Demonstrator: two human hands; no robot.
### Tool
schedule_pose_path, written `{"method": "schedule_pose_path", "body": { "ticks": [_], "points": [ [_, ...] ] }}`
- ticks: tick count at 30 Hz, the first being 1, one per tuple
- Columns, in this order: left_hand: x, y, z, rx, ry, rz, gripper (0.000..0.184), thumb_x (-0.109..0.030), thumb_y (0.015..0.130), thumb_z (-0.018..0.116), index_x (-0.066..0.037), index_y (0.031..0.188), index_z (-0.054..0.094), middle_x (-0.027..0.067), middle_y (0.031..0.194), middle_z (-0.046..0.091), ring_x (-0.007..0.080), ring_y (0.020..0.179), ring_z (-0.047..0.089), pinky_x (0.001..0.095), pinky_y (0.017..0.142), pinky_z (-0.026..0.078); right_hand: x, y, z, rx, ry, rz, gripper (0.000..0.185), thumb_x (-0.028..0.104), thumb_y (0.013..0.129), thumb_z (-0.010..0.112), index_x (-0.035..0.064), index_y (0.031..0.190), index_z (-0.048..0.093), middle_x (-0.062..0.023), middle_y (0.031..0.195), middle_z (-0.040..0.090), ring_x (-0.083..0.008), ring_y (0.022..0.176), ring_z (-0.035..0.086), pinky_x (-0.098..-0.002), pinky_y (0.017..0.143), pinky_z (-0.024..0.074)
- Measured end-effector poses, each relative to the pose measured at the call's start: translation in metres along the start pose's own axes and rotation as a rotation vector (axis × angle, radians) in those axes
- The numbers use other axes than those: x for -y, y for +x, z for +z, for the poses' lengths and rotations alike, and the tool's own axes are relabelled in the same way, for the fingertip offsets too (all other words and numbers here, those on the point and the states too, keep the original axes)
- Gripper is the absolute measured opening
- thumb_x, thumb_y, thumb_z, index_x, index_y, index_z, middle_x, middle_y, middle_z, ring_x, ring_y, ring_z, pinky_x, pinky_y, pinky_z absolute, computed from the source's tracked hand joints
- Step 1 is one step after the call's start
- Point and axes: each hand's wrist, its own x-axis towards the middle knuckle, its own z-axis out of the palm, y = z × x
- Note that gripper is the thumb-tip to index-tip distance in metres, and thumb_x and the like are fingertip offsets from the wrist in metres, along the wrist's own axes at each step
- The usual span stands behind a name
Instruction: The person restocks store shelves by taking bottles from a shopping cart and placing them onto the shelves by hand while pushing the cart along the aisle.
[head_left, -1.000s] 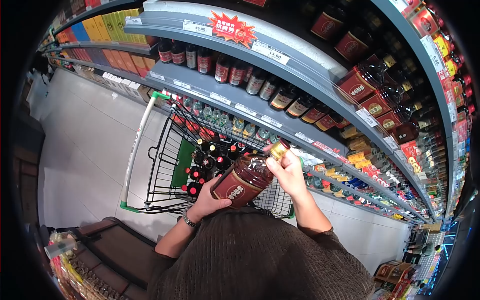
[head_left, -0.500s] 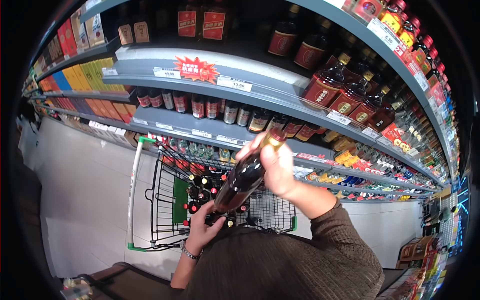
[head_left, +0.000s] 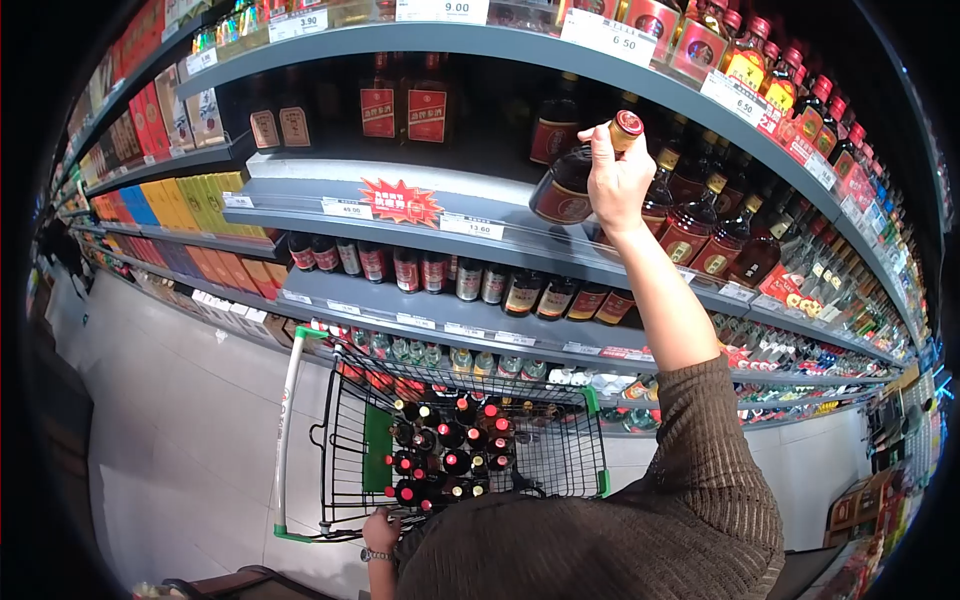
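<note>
My right hand (head_left: 620,180) is closed around the neck of a dark liquor bottle (head_left: 565,190) with a red-and-gold cap and a red label. It holds the bottle tilted, its base out to the left over the front of a middle shelf (head_left: 490,190). Similar bottles (head_left: 690,235) stand just right of the hand. Low down, my left hand (head_left: 381,530), with a watch or bracelet on the wrist, is at the near rim of a shopping cart (head_left: 345,450). Its fingers look curled; what they hold, if anything, is hidden. Several capped bottles (head_left: 455,460) stand inside the cart.
Price tags and a red starburst sign (head_left: 400,203) line the shelf edge. Rows of small bottles and cans (head_left: 405,270) fill the shelf below. Boxed goods (head_left: 170,205) are at the left. Pale floor tiles (head_left: 190,400) extend left of the cart.
My right hand has moved from above the cart up to the middle shelf with a bottle in its grip. My left hand has come off the bottle and dropped to the cart's near side.
</note>
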Motion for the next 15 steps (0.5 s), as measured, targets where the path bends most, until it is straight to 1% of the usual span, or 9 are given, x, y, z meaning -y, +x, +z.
{"method": "schedule_pose_path", "body": {
  "ticks": [1,2,4,5,10,11,14,15],
  "points": [
    [0.002,-0.001,0.004,0.043,0.016,-0.029,0.037,-0.037,0.077,0.070,-0.010,0.102,0.069,0.0146,0.088,0.070,0.0318,0.084,0.068,0.0444,0.073,0.054,-0.009,0.000,0.001,-0.005,-0.003,0.048,0.028,0.027,0.092,0.066,0.0004,0.101,0.060,-0.0100,0.077,0.072,-0.0228,0.073,0.072,-0.0317,0.068,0.0536],
    [0.003,0.002,0.010,0.082,0.061,-0.047,0.037,-0.038,0.077,0.069,-0.011,0.102,0.070,0.0137,0.088,0.071,0.0311,0.084,0.069,0.0442,0.072,0.054,-0.014,0.000,0.002,-0.008,-0.004,0.072,0.029,0.027,0.093,0.065,-0.0001,0.102,0.060,-0.0106,0.077,0.072,-0.0236,0.073,0.071,-0.0317,0.067,0.0533],
    [-0.003,0.004,0.014,0.164,0.153,-0.079,0.037,-0.042,0.077,0.068,-0.014,0.101,0.071,0.0118,0.087,0.072,0.0297,0.083,0.069,0.0436,0.072,0.054,-0.023,-0.001,0.002,0.034,-0.074,0.146,0.032,0.031,0.093,0.064,0.0004,0.101,0.060,-0.0129,0.078,0.071,-0.0279,0.074,0.071,-0.0352,0.068,0.0531],
    [-0.005,0.004,0.015,0.144,0.150,-0.097,0.036,-0.041,0.076,0.066,-0.018,0.102,0.072,0.0104,0.086,0.072,0.0282,0.082,0.070,0.0430,0.073,0.054,-0.027,-0.002,0.003,0.052,-0.113,0.177,0.033,0.033,0.092,0.064,0.0006,0.100,0.060,-0.0139,0.078,0.071,-0.0297,0.075,0.070,-0.0368,0.068,0.0528],
    [-0.007,0.011,0.020,0.091,0.122,-0.137,0.034,-0.035,0.074,0.065,-0.017,0.102,0.072,0.0115,0.085,0.072,0.0292,0.081,0.070,0.0431,0.073,0.054,-0.043,-0.009,0.004,0.138,-0.268,0.305,0.042,0.043,0.091,0.061,0.0015,0.097,0.061,-0.0188,0.078,0.068,-0.0374,0.077,0.068,-0.0431,0.071,0.0514],
    [-0.008,0.012,0.019,0.081,0.122,-0.140,0.033,-0.033,0.074,0.065,-0.017,0.102,0.072,0.0119,0.085,0.072,0.0295,0.081,0.070,0.0431,0.073,0.054,-0.051,-0.011,0.005,0.108,-0.288,0.283,0.045,0.045,0.091,0.062,-0.0001,0.093,0.060,-0.0213,0.075,0.066,-0.0390,0.076,0.068,-0.0437,0.070,0.0512],
    [-0.010,0.012,0.016,0.084,0.143,-0.167,0.038,-0.037,0.074,0.065,-0.019,0.106,0.072,0.0119,0.085,0.072,0.0303,0.081,0.069,0.0440,0.071,0.054,-0.056,-0.011,0.004,0.139,-0.382,0.330,0.049,0.046,0.090,0.062,-0.0024,0.084,0.058,-0.0231,0.071,0.064,-0.0401,0.072,0.066,-0.0448,0.067,0.0504],
    [-0.013,0.011,0.012,0.076,0.142,-0.159,0.036,-0.035,0.074,0.065,-0.018,0.105,0.072,0.0125,0.084,0.072,0.0305,0.080,0.069,0.0438,0.071,0.055,-0.061,-0.013,0.004,0.138,-0.395,0.327,0.050,0.046,0.090,0.062,-0.0027,0.080,0.057,-0.0234,0.070,0.063,-0.0400,0.071,0.065,-0.0453,0.066,0.0499]
  ]
}}
